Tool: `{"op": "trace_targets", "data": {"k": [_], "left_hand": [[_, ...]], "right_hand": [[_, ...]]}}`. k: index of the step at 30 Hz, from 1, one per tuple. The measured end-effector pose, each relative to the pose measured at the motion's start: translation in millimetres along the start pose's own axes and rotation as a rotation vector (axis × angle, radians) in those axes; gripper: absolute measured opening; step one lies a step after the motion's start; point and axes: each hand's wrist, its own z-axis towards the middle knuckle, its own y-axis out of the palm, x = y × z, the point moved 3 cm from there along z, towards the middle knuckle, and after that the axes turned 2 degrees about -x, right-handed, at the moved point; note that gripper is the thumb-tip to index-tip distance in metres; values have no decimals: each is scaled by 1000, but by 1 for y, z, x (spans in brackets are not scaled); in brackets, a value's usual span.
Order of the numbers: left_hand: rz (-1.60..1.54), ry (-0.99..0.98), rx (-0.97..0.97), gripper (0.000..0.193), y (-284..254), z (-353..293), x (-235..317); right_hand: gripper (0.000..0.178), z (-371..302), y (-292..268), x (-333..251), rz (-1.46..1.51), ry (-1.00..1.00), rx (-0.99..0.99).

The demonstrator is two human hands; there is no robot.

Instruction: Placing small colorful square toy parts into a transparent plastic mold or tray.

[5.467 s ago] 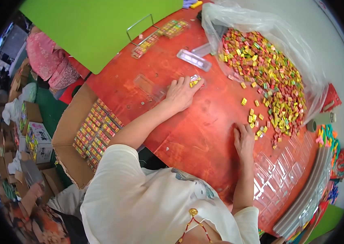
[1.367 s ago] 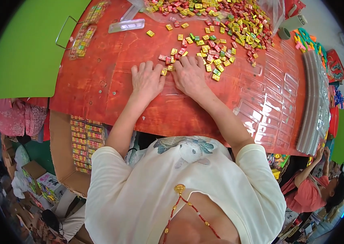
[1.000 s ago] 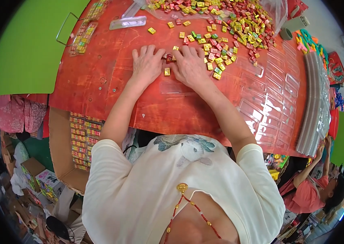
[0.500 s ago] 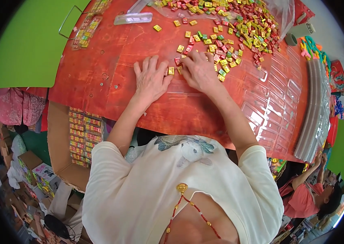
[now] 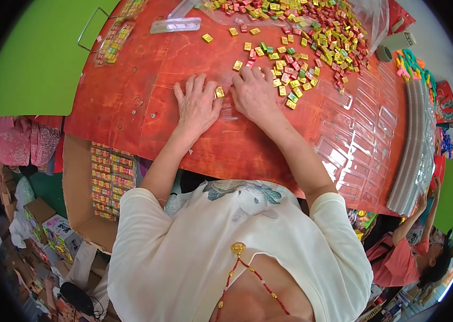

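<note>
Both hands rest low over the red tabletop (image 5: pixel 183 161). My left hand (image 5: pixel 198 104) has arched fingers spread apart. A small gold box (image 5: pixel 219 92) lies against its index-finger and thumb side. My right hand (image 5: pixel 256 96) is just to the right, palm down, its fingers bent close together; whatever is beneath its fingertips is hidden. Between the hands shows part of a clear plastic tray (image 5: pixel 228 112). Several small gold, red and green boxes (image 5: pixel 291 78) are scattered just beyond and right of my right hand.
A large heap of the same boxes (image 5: pixel 339 43) covers the far right. Clear empty trays (image 5: pixel 358 145) lie at right, beside a long stack of nested trays (image 5: pixel 411 145). One clear tray (image 5: pixel 175 24) is at the back. A carton (image 5: pixel 84 182) of filled packs stands left; another person (image 5: pixel 398 263) is at right.
My right hand has shifted slightly left, nearer my left hand, its fingers drawn closer together. One of two gold boxes seen between the hands is now out of sight. The person at right has moved their arms.
</note>
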Motion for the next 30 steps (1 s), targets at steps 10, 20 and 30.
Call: {"op": "trace_targets", "data": {"k": [10, 20, 30], "left_hand": [[65, 42, -88, 44, -4, 11, 14], [71, 141, -94, 40, 1, 8, 12], [-40, 191, 30, 38, 9, 67, 4]], "right_hand": [[23, -32, -19, 13, 198, 168, -9], [20, -26, -9, 9, 85, 139, -31], [15, -2, 1, 20, 45, 34, -37]]}}
